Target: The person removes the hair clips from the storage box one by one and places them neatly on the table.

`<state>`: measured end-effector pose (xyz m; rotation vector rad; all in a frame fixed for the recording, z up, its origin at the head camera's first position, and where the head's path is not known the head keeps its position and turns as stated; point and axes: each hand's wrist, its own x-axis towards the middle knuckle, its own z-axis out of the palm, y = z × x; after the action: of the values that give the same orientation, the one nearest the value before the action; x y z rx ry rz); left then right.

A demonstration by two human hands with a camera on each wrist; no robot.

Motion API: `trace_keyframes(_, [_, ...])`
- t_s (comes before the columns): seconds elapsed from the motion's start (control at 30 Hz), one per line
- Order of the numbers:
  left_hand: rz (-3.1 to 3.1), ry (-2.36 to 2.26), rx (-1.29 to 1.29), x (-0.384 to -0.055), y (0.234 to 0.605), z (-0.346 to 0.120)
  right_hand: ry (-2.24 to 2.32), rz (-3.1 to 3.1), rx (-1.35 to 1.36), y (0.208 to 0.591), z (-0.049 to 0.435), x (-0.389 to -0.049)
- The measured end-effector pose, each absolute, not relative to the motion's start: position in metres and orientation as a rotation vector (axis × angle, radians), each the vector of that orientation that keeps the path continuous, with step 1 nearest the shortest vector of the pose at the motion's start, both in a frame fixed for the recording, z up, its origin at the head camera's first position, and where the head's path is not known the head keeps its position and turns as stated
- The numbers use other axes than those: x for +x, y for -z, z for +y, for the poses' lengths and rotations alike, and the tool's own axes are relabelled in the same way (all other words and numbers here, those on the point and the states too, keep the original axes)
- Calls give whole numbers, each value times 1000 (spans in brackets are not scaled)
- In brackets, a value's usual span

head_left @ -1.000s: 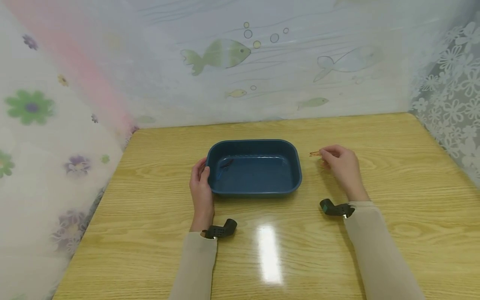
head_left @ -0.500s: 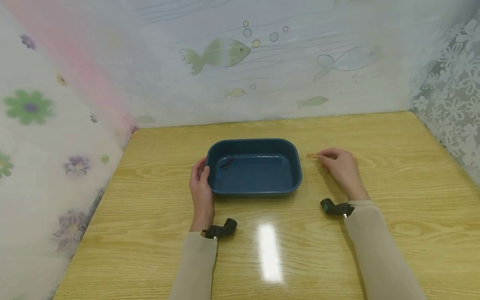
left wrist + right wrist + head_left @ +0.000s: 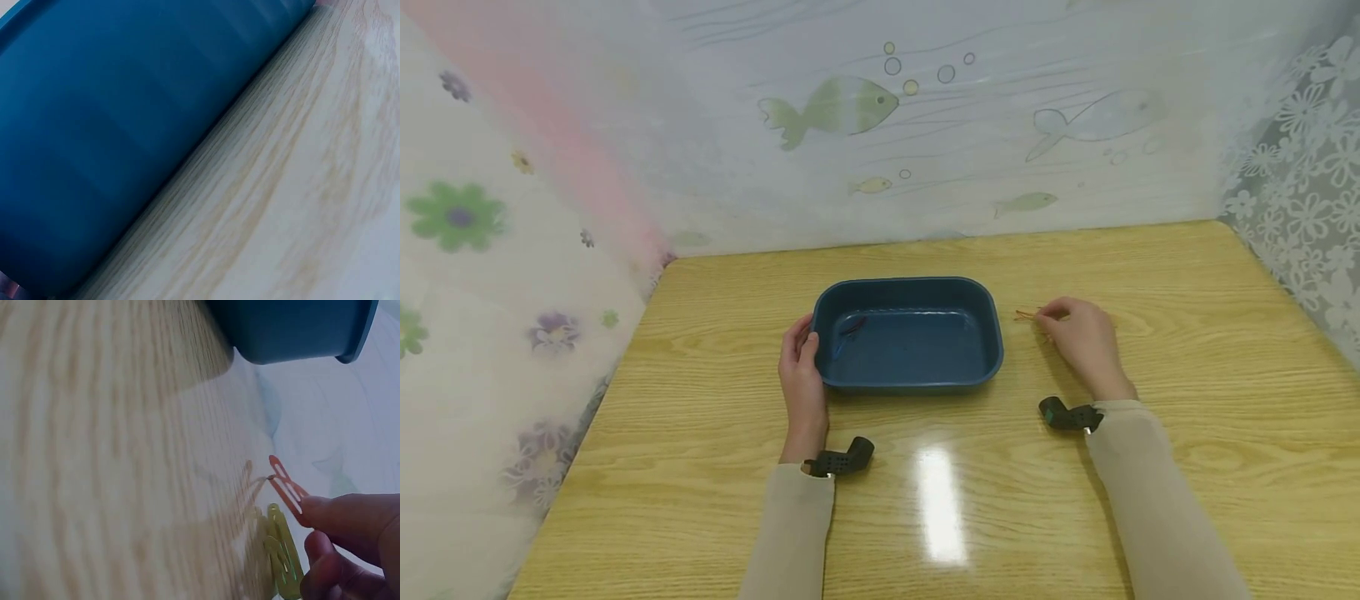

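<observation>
A deep blue rectangular basin point(image 3: 917, 385) stands on the table, and my left hand point(image 3: 801, 367) grips its left end with the thumb at the rim. Inside, at the left, lie a dark red hair clip point(image 3: 853, 327) and a blue one point(image 3: 838, 348). To the right of the basin my right hand point(image 3: 1078, 337) pinches an orange snap hair clip point(image 3: 289, 487) between thumb and fingers. In the right wrist view the clip's arms stand apart. A yellow hair clip point(image 3: 283, 553) lies on the table just beneath that hand, partly hidden by the fingers.
The wooden table point(image 3: 700, 450) reaches back to a pale sheet point(image 3: 962, 183) printed with fish. Flowered sheets hang on the left and right sides. A black wrist camera point(image 3: 846, 458) sits on the left wrist, another camera point(image 3: 1067, 415) on the right.
My right hand has shifted slightly left and towards me with the orange hair clip, whose arms looked closer together half a second ago. The left hand and the basin have stayed put.
</observation>
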<state>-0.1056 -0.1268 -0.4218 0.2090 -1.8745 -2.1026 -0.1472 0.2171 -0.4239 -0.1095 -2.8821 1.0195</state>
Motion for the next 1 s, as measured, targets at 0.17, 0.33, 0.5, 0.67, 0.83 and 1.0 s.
trace_keyframes(0.17, [-1865,2105,214,-106,424,-127,-891,-2916,-93,423,216,-146])
trace_keyframes(0.33, [-1851,2115,208,-111,434,-130,-869,-2963,-100,423,214,-147])
trace_keyframes(0.5, [-1844,2110,203,-115,443,-132,-887,-3000,-119,423,213,-146])
trace_keyframes(0.67, [-1846,2096,207,-115,445,-133,-871,-3016,-130,423,213,-146])
trace_keyframes(0.83, [-1850,2109,228,-114,443,-133,-867,-3027,-130,422,214,-146])
trace_keyframes(1.0, [-1858,2128,231,-110,435,-131,-854,-3026,-108,422,216,-143])
